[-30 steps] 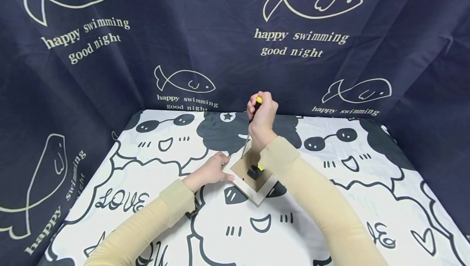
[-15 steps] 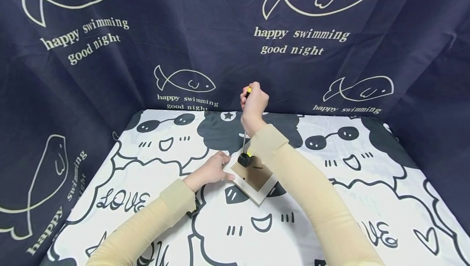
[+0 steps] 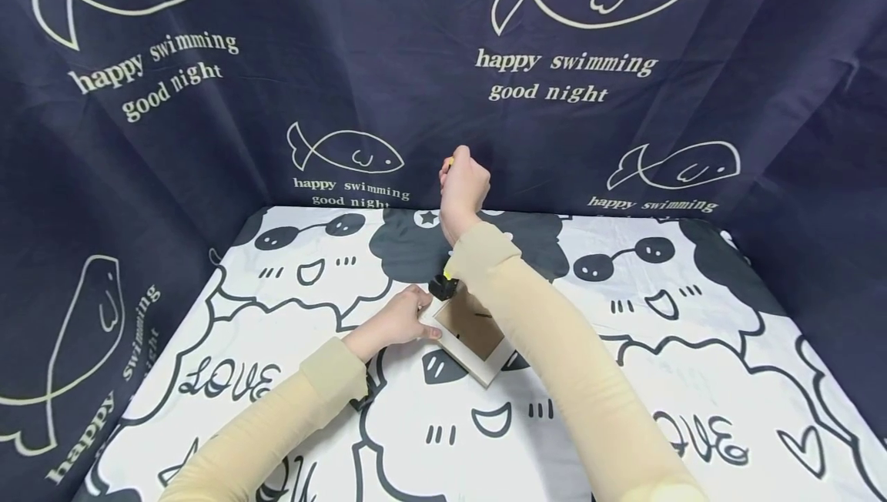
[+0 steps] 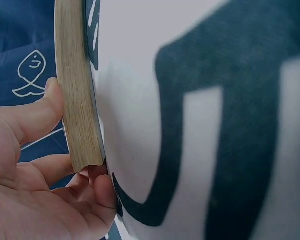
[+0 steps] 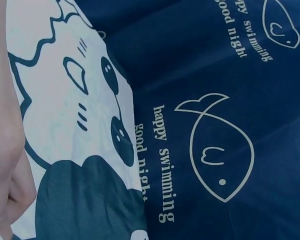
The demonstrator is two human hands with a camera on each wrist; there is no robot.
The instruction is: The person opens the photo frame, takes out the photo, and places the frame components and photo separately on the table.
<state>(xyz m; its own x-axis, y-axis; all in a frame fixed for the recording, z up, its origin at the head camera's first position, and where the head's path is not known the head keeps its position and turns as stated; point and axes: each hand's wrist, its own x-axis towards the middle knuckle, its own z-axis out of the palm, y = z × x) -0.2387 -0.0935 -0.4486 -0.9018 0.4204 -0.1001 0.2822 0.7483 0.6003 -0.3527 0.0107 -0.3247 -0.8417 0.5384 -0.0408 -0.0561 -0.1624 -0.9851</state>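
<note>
A light wooden picture frame (image 3: 478, 369) with a brown backing (image 3: 474, 332) lies turned like a diamond on the cloth. My left hand (image 3: 398, 321) grips its left corner. In the left wrist view, the thumb lies against the wooden side and the fingers bend around the corner (image 4: 82, 150). Above the frame's far end, my raised right hand (image 3: 464, 185) is curled around a screwdriver; only the yellow end of its handle (image 3: 451, 162) shows. The shaft and tip are hidden behind the hand and wrist. The right wrist view catches part of the right hand (image 5: 10, 165), without the screwdriver.
A white cloth (image 3: 291, 425) with black cartoon sheep covers the table. Behind it hangs a dark blue curtain (image 3: 430, 40) with fish prints. A black wrist camera (image 3: 442, 286) sits under the right cuff, over the frame's far left edge. Small dark marks show on the backing.
My right hand, with the screwdriver, has moved left and farther away, and its wrist has turned so the shaft is no longer visible. The left hand and the picture frame have hardly moved.
</note>
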